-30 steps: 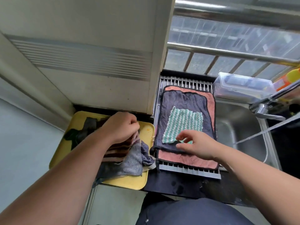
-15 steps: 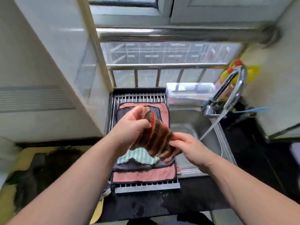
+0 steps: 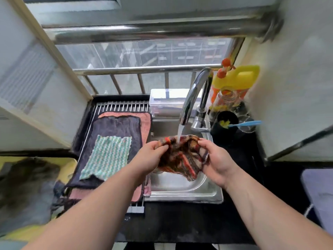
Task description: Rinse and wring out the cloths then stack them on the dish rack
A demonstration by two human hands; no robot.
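Note:
A brown, orange-striped cloth [image 3: 182,156] hangs bunched over the steel sink [image 3: 182,192], under water running from the chrome tap [image 3: 193,98]. My left hand [image 3: 149,157] grips its left edge and my right hand [image 3: 216,159] grips its right edge. On the dish rack [image 3: 122,106] to the left lie a pink cloth [image 3: 146,121], a dark cloth [image 3: 115,125] on top of it, and a green-and-white patterned cloth [image 3: 108,156] uppermost. More dark and grey cloths [image 3: 25,188] lie heaped on a yellow tray [image 3: 70,165] at the far left.
A clear plastic box [image 3: 165,101] stands behind the sink. A yellow and orange bottle [image 3: 237,78], a glass jar [image 3: 227,98] and a black cup with a blue utensil [image 3: 227,123] crowd the right of the tap. A window rail [image 3: 144,69] runs behind.
My hands carried the striped cloth from above the rack to the right, over the sink and under the running water. The view has swung right with them.

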